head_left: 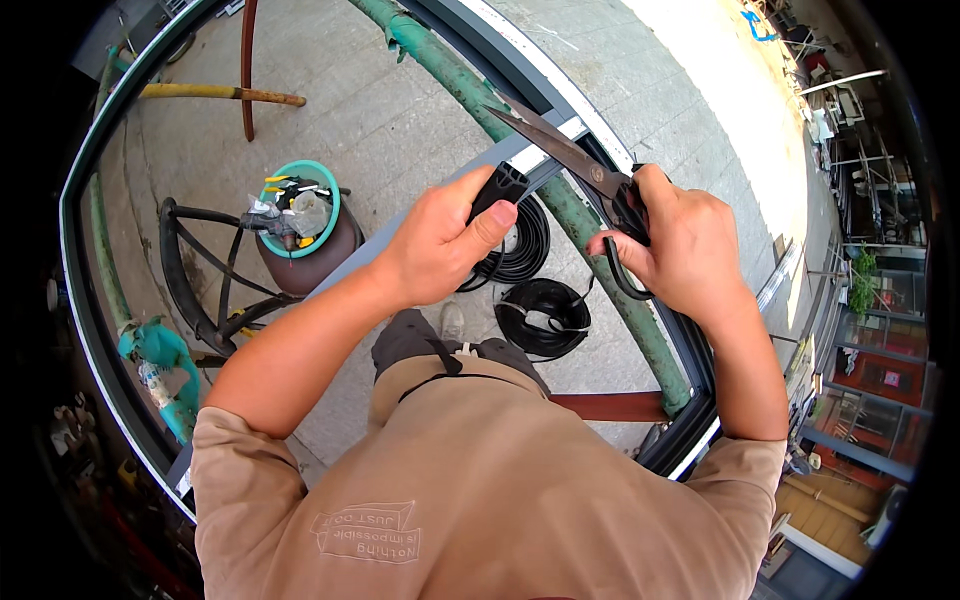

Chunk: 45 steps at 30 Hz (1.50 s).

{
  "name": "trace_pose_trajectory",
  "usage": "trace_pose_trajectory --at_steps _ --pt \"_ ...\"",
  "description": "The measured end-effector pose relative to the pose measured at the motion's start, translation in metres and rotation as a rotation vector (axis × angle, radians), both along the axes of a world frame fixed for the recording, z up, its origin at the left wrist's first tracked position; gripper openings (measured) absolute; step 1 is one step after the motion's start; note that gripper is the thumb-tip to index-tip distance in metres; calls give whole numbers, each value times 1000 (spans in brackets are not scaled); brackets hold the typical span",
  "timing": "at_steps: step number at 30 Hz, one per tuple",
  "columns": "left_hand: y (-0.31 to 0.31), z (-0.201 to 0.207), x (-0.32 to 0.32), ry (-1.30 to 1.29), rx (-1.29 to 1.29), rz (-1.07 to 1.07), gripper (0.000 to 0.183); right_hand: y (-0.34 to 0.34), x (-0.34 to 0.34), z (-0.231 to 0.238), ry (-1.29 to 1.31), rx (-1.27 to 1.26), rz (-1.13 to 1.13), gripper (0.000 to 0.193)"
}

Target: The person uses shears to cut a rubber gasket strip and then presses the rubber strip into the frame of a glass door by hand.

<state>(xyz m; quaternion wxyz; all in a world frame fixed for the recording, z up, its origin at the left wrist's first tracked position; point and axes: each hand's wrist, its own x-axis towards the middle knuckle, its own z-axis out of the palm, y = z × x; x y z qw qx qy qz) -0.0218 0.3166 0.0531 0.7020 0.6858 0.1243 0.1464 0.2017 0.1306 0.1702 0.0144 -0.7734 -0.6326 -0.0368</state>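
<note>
My left hand (450,235) is closed round a short black ribbed strip (500,188), thumb pressed along its side. In my right hand (690,235) is a pair of large scissors (570,150) with black handles, the blades pointing up and to the left. Those blades lie above a corner of a dark grey window frame (535,85), to the right of the strip and apart from it. A grey bar (370,240) of the frame passes beneath my left forearm.
Worn green pipes (450,75) support the frame. Below lie two coils of black strip (540,318). A teal bucket of tools (325,185) stands at the left, beside a curved black tubular frame (175,260). A yellow bar (200,92) lies further off.
</note>
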Motion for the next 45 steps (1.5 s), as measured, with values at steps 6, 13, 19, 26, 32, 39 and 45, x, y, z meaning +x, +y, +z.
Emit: trace_pose_trajectory --at_steps 6,13,19,26,32,39,45 --pt "2 2 -3 -40 61 -66 43 1 17 10 18 19 61 81" --pt "4 7 -3 -57 87 -110 43 -10 17 10 94 -21 12 81" --pt "3 8 -4 -14 25 -91 49 -14 -1 5 123 -47 3 78" --pt "6 6 -4 -35 15 -191 54 -20 12 6 97 -6 33 80" --pt "10 13 -4 8 -166 -314 53 -29 26 6 154 -52 86 79" --pt "17 7 -2 64 -84 -404 61 -36 26 3 96 -80 196 78" --pt "18 10 0 3 64 -421 55 -36 22 6 -7 -103 247 75"
